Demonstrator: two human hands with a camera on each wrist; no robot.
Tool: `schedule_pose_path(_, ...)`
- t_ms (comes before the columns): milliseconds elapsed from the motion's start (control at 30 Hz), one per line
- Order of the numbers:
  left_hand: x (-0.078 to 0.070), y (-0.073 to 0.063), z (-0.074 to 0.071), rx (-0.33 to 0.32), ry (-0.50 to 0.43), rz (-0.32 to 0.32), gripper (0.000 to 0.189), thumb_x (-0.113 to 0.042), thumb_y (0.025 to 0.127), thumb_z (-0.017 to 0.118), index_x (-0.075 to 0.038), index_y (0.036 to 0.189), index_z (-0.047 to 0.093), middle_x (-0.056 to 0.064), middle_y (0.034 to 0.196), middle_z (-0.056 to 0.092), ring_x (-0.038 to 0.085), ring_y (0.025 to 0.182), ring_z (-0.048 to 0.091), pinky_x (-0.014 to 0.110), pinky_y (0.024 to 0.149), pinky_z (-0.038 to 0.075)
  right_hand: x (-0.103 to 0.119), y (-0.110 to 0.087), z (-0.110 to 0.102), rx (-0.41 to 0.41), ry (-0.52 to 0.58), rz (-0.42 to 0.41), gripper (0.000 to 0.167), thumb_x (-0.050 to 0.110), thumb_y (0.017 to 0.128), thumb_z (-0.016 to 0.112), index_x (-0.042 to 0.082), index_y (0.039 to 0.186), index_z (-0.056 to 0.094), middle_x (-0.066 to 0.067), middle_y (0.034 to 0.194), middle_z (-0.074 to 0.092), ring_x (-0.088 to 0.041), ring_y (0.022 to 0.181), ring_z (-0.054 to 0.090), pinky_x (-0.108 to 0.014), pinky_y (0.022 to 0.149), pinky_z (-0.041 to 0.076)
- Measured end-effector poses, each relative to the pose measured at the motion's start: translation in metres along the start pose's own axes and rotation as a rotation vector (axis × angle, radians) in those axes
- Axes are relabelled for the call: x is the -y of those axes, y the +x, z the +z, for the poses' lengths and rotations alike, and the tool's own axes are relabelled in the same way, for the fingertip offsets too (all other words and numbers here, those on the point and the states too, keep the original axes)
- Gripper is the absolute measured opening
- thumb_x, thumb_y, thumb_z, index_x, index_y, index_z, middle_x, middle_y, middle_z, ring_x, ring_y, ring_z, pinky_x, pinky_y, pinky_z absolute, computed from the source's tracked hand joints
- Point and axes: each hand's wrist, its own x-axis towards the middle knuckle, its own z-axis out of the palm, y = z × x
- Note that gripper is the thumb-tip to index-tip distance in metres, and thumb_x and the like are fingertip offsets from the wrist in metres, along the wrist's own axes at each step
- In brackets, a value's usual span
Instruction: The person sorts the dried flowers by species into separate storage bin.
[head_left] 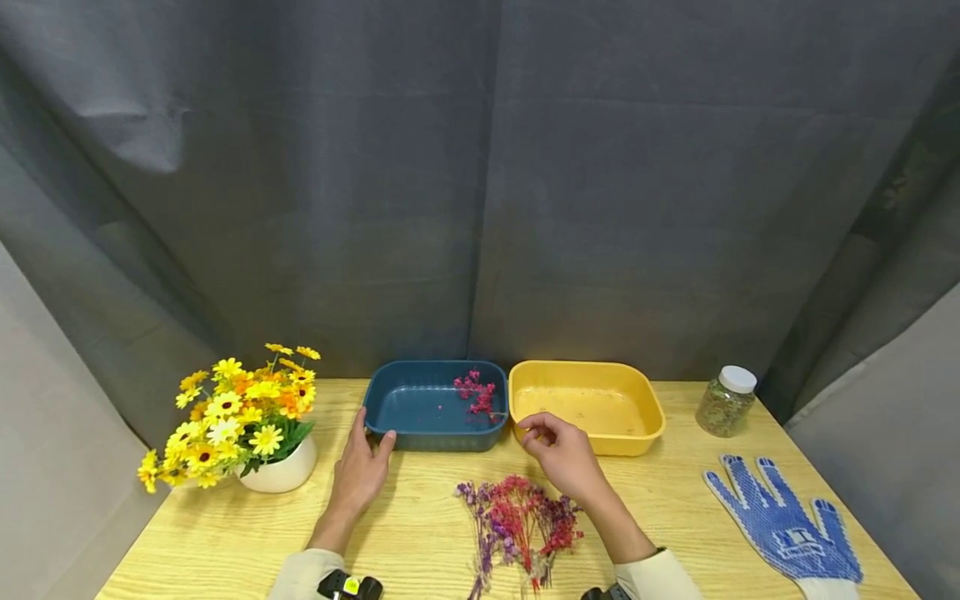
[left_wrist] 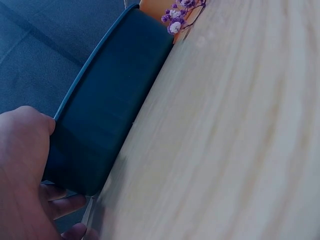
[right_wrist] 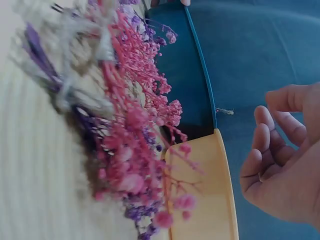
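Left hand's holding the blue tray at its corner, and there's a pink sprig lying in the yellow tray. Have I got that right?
Not quite: the pink sprig lies in the blue tray, not the yellow tray, as the head view shows. The left hand is indeed holding the blue tray at its corner.

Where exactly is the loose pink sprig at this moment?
In the head view, the pink sprig lies in the blue tray, at its right end, beside the yellow tray.
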Motion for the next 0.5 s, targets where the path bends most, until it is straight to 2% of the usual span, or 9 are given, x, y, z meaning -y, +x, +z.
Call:
schedule_pose_path(367,0.001,0.0,0.0,0.006,0.007,-0.007,0.075,-0.048,0.1,0.044,-0.018,0.157,0.006,0.019,0.157,0.03,0.04,0.141,0.034,0.066,0.108,0.025,-0.004,-0.027,-0.003,0.022,-0.033,0.015,0.014,0.012,0.087,0.067,0.021,0.097,0.071,0.004,0.081,0.063,-0.013,0.071,0.051,-0.023,0.058,0.04)
schedule_pose_path(500,0.001,-0.001,0.0,0.006,0.004,-0.005,0.076,-0.05,0.099,0.043,-0.018,0.157,0.007,0.018,0.156,0.031,0.039,0.141,0.034,0.067,0.107,0.025,-0.005,-0.034,-0.003,0.033,-0.04,0.028,0.016,0.009,0.085,0.066,0.021,0.096,0.07,0.005,0.079,0.063,-0.012,0.069,0.051,-0.023,0.057,0.039)
